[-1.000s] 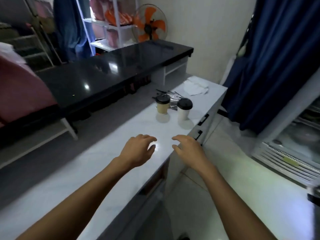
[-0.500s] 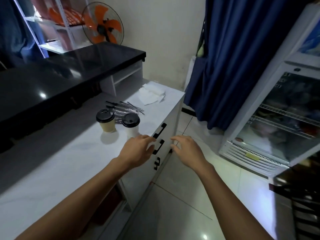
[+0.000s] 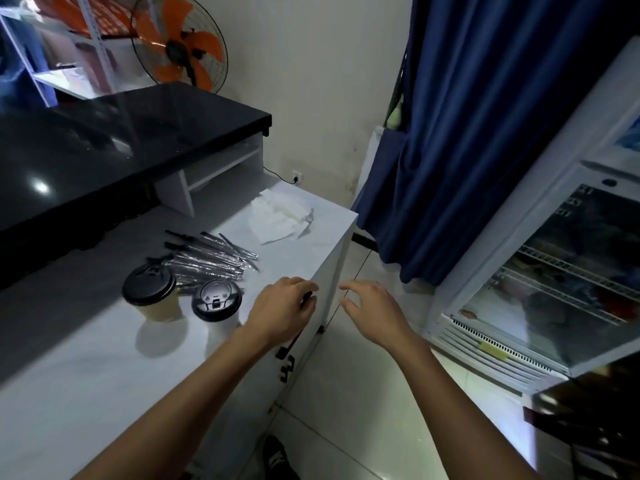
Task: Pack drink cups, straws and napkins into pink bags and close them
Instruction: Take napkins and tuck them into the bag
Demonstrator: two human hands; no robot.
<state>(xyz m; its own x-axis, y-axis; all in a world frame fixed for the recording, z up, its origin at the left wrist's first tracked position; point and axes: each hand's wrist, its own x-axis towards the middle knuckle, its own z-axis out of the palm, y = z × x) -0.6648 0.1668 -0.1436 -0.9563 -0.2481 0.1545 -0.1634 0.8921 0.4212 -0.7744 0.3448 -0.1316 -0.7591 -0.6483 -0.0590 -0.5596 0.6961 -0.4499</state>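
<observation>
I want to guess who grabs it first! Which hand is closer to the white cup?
Left. The left hand hovers just right of the white cup; the right hand is farther right, past the counter's edge.

Bare forearms, no sleeves, no rings or watch visible; dark shoe, perhaps sneaker, white markings.

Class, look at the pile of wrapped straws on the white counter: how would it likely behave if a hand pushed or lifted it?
The wrapped straws lie loose and fanned, so a push would probably scatter them. Their shiny wrappers look slippery; some might slide from a grasp. Being thin, they are likely light.
</observation>
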